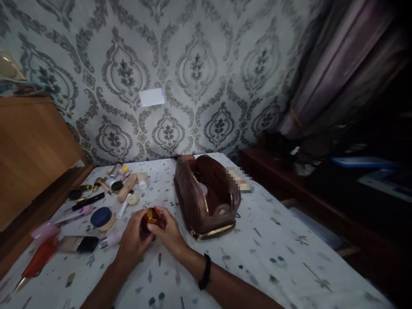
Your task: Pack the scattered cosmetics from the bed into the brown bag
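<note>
At six o'clock, the left hand (135,234) and right hand (169,231) both have their fingers curled around a shiny amber container (152,217) above the table (257,257); the open brown bag (206,201) sits at one o'clock.

Patterned wallpaper (214,51), grey damask on pale ground; white card (152,97) on it. Wooden panel (35,141) at left, folded cloth (21,89) on top. Printed white tablecloth (257,262). Purplish curtain (337,64) at right, above dark red ledge (270,174). Blue flat object (363,162), possibly folder, in shadow.
</note>
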Motion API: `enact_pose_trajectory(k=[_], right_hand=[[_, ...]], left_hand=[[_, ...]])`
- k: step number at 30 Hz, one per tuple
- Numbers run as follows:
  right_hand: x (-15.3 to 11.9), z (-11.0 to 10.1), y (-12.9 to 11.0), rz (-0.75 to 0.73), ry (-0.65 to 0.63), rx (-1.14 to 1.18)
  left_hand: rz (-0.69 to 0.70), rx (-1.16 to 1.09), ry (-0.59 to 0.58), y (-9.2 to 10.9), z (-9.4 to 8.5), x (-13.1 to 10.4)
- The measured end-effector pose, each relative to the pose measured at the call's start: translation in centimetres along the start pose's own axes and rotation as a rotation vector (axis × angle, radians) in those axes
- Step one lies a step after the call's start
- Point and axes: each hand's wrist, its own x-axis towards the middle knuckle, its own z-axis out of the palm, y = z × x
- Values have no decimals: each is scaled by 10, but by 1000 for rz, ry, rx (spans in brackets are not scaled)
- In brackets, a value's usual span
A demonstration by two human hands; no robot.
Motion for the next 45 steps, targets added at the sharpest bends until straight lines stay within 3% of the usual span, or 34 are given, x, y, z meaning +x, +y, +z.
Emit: enact_pose_trajectory(k=[9,15,21,26,31,36,40,45], right_hand=[[-5,0,-13,-9,-10,41],[-11,1,-40,1,-40,72],[-22,-8,-75,-62,-81,-3],[-38,-20,-109,-130,-102,-124],[-54,-35,-156,-141,-125,-58],[-52,-62,-201,-302,42,-81],[-39,-81,-222,-266,161,-81],[-28,-91,-229,-235,218,-120]], left_hand=[[-2,63,45,-3,3,-2],[18,65,9,-5,-8,-5],[-19,33,3,3,0,-1],[104,-24,13,31,13,14],[330,78,78,81,26,33],[638,309,168,142,41,56],[654,408,184,167,53,68],[602,423,64,171,67,65]])
